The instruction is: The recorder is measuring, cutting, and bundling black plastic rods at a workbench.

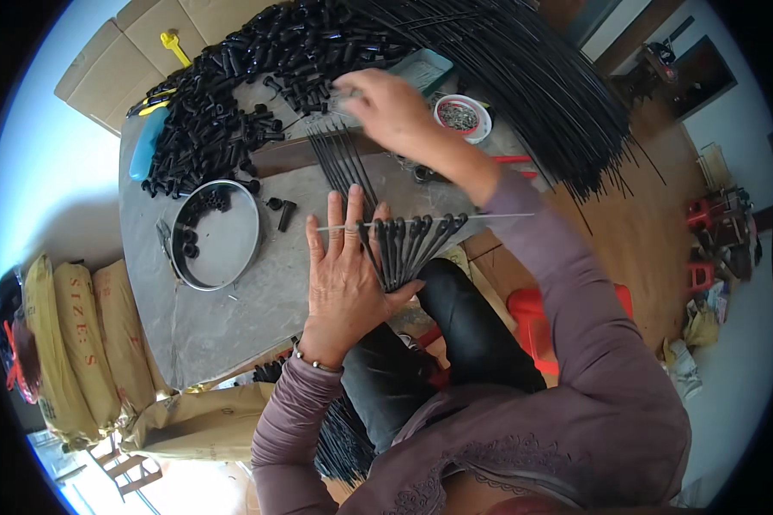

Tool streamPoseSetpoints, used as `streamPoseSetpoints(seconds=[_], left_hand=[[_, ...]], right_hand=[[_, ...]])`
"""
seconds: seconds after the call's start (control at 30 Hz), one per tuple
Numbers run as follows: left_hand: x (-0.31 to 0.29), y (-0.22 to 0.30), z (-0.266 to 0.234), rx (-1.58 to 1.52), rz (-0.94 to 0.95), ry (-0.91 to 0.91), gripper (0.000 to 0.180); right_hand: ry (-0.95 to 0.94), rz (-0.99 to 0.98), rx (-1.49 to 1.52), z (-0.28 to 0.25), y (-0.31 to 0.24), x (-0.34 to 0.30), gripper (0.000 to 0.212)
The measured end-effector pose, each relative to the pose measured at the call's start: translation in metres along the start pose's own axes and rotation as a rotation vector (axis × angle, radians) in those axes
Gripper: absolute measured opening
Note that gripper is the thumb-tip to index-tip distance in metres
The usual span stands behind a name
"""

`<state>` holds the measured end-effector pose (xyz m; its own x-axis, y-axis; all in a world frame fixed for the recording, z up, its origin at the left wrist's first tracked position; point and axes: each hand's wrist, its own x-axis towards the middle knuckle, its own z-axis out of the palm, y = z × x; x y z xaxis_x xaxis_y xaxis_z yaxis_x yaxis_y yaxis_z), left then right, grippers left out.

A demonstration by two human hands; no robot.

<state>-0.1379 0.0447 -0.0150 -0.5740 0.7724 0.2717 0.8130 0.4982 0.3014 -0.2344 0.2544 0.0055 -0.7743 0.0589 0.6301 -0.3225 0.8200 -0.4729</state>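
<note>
My left hand [343, 270] lies palm down near the front edge of the grey table [210, 330], fingers outstretched and apart. Its fingers rest over a thin metal rod [507, 215] and the near ends of several slim black rods [339, 159]. Strung on the metal rod, a fan of black looped strips [399, 249] hangs beside my left hand, with the thumb by its lower end. My right hand [391, 112] is raised past the far tips of the black rods, near loose black tubular parts [296, 93]. Its fingers are bent together and slightly blurred; what they hold is unclear.
A large heap of black tubular parts [206, 124] covers the table's far left. Long black rods [524, 77] overhang the right side. A round metal tray [239, 249] holds a few parts; a white tub [481, 127] holds small metal pieces. A red stool [532, 326] stands right.
</note>
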Motion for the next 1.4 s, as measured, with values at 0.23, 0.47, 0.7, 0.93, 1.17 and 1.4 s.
streamPoseSetpoints(seconds=[0.23,0.47,0.7,0.93,1.17,1.4], left_hand=[[-0.004,-0.003,-0.003,-0.037,-0.003,0.031,0.095],[-0.008,-0.002,-0.005,-0.029,-0.016,0.046,0.093],[-0.008,-0.002,-0.006,-0.018,-0.017,0.051,0.096],[-0.007,-0.003,-0.004,-0.026,-0.027,0.038,0.096],[-0.006,-0.003,-0.004,-0.014,-0.004,0.04,0.099],[-0.005,-0.004,-0.002,-0.015,0.001,0.026,0.104]], right_hand=[[-0.313,0.244,-0.279,-0.13,-0.001,-0.084,0.013],[-0.359,0.017,-0.436,-0.138,0.001,-0.124,0.023],[-0.407,-0.061,-0.374,-0.135,0.009,-0.126,0.019],[-0.436,0.875,0.625,-0.128,-0.05,-0.089,0.011],[-0.656,0.963,1.203,-0.089,-0.053,-0.052,0.014],[-0.682,1.043,1.318,-0.069,-0.042,-0.037,0.02]])
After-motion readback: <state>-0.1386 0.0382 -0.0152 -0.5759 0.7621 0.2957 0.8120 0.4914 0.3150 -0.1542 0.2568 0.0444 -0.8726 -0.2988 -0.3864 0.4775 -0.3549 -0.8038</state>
